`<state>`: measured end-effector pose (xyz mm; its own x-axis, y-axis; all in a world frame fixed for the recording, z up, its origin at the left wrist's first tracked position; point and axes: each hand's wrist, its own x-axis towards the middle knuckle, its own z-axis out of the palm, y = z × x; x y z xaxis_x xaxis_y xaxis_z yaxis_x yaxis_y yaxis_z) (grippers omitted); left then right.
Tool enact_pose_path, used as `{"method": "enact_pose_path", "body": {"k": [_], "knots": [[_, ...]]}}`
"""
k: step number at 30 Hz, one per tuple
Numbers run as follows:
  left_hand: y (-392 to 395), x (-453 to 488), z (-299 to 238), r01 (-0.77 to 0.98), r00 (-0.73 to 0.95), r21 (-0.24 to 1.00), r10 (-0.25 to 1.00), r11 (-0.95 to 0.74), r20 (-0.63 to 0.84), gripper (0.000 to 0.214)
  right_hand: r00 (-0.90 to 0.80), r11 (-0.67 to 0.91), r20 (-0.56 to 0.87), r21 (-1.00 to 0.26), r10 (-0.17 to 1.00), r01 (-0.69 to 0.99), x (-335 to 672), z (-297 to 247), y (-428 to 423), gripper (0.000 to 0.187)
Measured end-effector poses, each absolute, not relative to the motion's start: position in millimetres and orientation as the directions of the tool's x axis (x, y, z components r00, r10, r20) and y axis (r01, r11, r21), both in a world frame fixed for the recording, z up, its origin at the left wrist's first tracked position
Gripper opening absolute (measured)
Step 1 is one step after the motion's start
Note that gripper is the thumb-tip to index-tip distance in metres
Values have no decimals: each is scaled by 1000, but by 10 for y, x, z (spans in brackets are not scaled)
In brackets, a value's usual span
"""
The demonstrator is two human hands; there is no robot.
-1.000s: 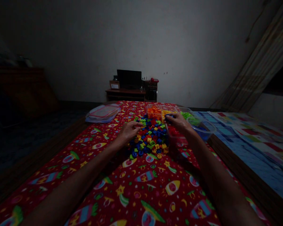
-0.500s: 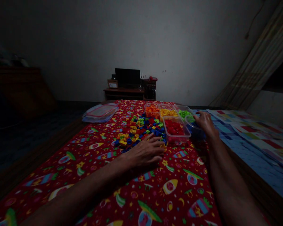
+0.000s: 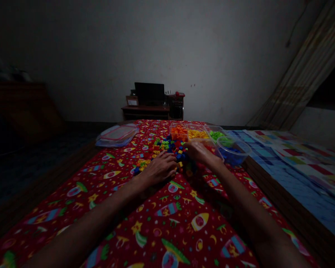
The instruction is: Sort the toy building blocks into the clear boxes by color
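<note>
Both hands, left hand (image 3: pixel 159 169) and right hand (image 3: pixel 198 152), palm-down on the mixed brick pile (image 3: pixel 167 149) beside sorted tubs (image 3: pixel 197 133).

A red cloth printed with rockets, stars and moons (image 3: pixel 167 223) is covering the centre of the frame. Small blue, yellow, green, red and orange plastic blocks (image 3: pixel 169 149) are lying mid-frame, and a blue-and-white checked sheet (image 3: pixel 296 178) is showing at right.

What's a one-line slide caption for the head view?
Both hands, left hand and right hand, rest on a pile of mixed-colour bricks beside colour-sorted clear tubs on a red patterned cloth.
</note>
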<state>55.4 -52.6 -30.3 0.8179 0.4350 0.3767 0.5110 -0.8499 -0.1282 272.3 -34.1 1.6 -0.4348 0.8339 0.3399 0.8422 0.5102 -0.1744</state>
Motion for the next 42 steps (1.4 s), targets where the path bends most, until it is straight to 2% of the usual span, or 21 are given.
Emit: {"method": "enact_pose_path", "body": {"k": [4,6,9,12,16,18,22,25,28,33,37,42], "knots": [[-401,398,-298,554,759,-51,479,-831,440,22,-551,576,290,0,783,818,2578,-238,-448,37],[-346,334,-316,580,717,-2,509,-815,476,23,-573,592,292,27,766,805,2578,-294,-463,39],[-267,263,-349,620,655,67,562,-782,504,24,-579,606,297,-1,759,795,2596,-321,-404,36],[-199,213,-352,639,609,117,593,-760,527,23,-564,611,299,-89,770,787,2610,-311,-322,29],[-171,167,-246,639,578,169,614,-750,538,20,-507,625,389,-296,769,722,2611,-201,-322,28],[-206,157,-150,621,608,199,627,-758,487,18,-451,597,403,-408,797,691,2593,-115,-352,27],[-357,183,15,543,750,245,596,-803,288,16,-274,494,420,-612,865,618,2539,-21,-353,22],[-464,238,30,526,814,177,553,-832,180,19,-223,429,367,-755,903,496,2511,-47,-302,19],[-494,288,-30,520,836,95,528,-849,149,20,-221,353,293,-877,930,325,2499,-76,-271,22],[-419,276,-101,488,842,119,502,-865,195,5,-238,216,180,-967,954,134,2502,-25,-317,25],[-349,243,-87,562,752,200,597,-803,280,15,-202,85,81,-996,976,10,2502,1,-363,28],[-306,280,-61,662,430,486,821,-570,376,25,-279,-71,-18,-981,960,-179,2436,-101,-335,25]]}}
